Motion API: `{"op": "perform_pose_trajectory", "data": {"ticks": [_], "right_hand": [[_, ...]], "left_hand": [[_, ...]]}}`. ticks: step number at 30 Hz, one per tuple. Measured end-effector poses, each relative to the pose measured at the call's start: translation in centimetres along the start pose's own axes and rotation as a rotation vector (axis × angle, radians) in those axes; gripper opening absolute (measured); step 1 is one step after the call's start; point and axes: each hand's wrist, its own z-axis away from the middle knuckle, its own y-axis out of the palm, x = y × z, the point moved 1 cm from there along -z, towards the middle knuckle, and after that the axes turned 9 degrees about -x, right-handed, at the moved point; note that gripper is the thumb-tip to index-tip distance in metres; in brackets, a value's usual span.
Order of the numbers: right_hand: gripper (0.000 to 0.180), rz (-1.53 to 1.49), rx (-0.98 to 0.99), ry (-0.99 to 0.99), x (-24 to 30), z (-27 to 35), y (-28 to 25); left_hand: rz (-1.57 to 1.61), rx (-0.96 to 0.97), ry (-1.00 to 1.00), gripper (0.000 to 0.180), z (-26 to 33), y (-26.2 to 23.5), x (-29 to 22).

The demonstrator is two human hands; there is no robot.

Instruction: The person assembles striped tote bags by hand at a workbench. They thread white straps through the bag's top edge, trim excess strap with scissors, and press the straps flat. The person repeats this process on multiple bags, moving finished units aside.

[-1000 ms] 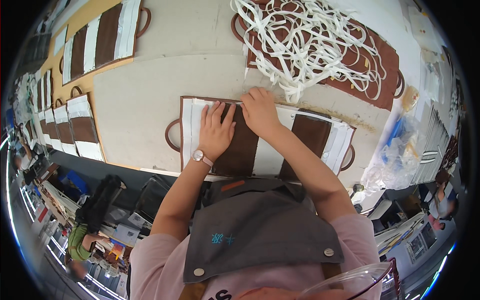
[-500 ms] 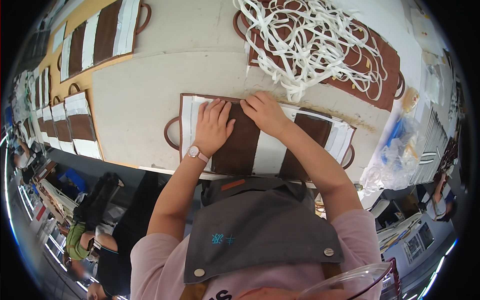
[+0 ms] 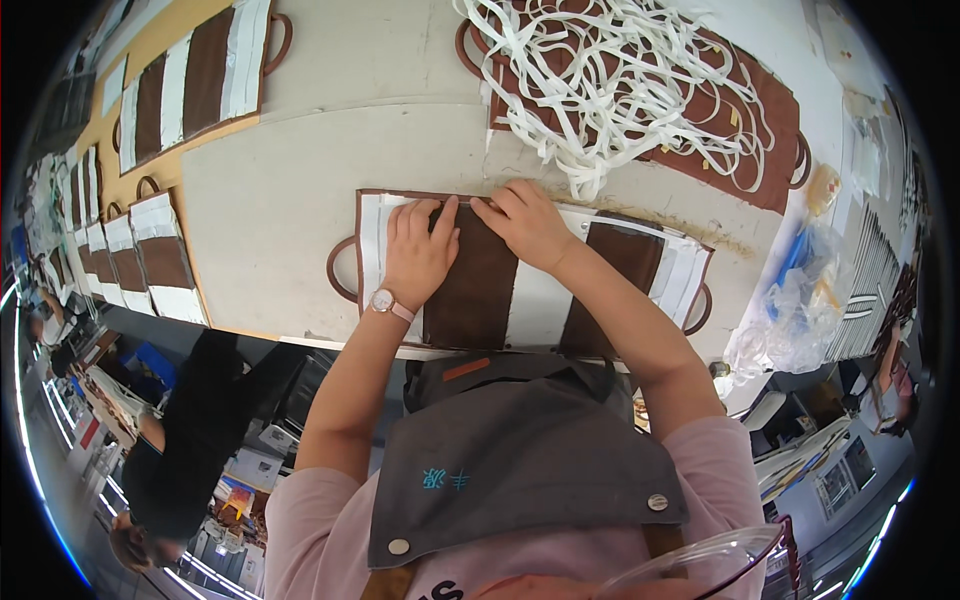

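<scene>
In front of me lies a brown bag panel with white backing strips and a looped handle at each short end. My left hand rests on its left part with fingers stretched toward the far edge, the index finger apart from the others. My right hand is at the same far edge, its fingers bent over the brown edging and the thumb close to the left index finger. The right fingers pinch the edging, though their tips are partly hidden.
A tangled heap of white tape lies on brown panels at the far right. More striped panels are laid out at the left. Crumpled clear plastic lies at the right table end. A person in black is beyond the lower left edge.
My left index finger has spread away from its neighbours toward the edge. My right hand has shifted slightly left along the edging. In the lower-left background, the person in black has moved.
</scene>
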Motion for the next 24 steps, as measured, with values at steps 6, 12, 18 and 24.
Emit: {"op": "perform_pose_trajectory", "data": {"ticks": [6, 12, 18, 24], "right_hand": [[0.037, 0.081, 0.045, -0.021, 0.7, -0.6, -0.3], [0.023, 0.144, 0.022, 0.107, 1.5, -1.1, 0.0], [0.019, 0.002, -0.010, 0.385, 0.2, -0.1, -1.8], [0.018, -0.013, 0.009, 0.420, 0.4, -0.8, -1.8]], "left_hand": [[-0.031, 0.007, -0.004, 0.043, 0.3, -0.8, 1.3], [0.013, -0.014, -0.032, 0.043, 1.0, 0.8, -2.3], [-0.023, 0.065, 0.042, 0.051, 0.8, 1.1, -3.0], [-0.092, 0.036, 0.060, 0.052, 0.3, 1.3, -3.4]]}}
